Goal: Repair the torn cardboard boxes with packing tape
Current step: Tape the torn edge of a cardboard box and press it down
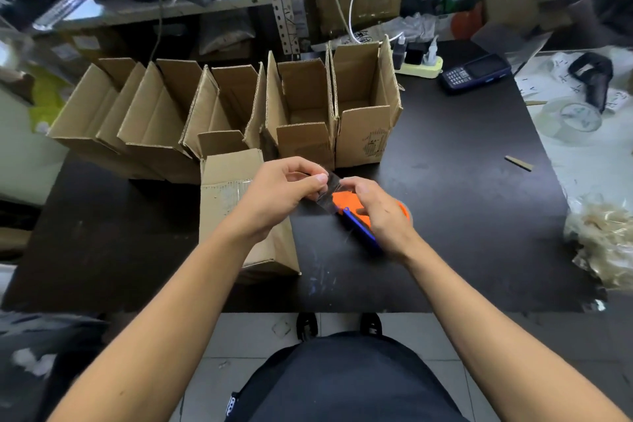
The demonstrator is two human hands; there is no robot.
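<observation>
Head view, looking down past two bare arms reaching out over a dark table [462, 154].

Left hand [284, 195]: up off the table, wrist bent, fingers curled, thumb and fingertips pinching the loose end of a clear strip of tape [327, 193]. Clamped on the tape.

Right hand [376, 212]: just beside the left one, knuckles up, fingers wrapped over an orange tape dispenser [346, 200] with a blue handle. Clamped on the dispenser, with the fingertips right at the other end of the tape strip. Dispenser low, near the table; cannot tell if touching it.

Tape stretched short and tight between the two hands.

Under the left hand and wrist: a cardboard box [226, 202] lying on its side, with shiny tape already on its top face.

Beyond both hands: a row of open boxes [301, 106] standing upright, flaps up, side by side.

Far off past the right hand: a blue phone-like handset [474, 74], a yellow power strip [423, 67], and a clear tape roll [572, 118] off to the right.
</observation>
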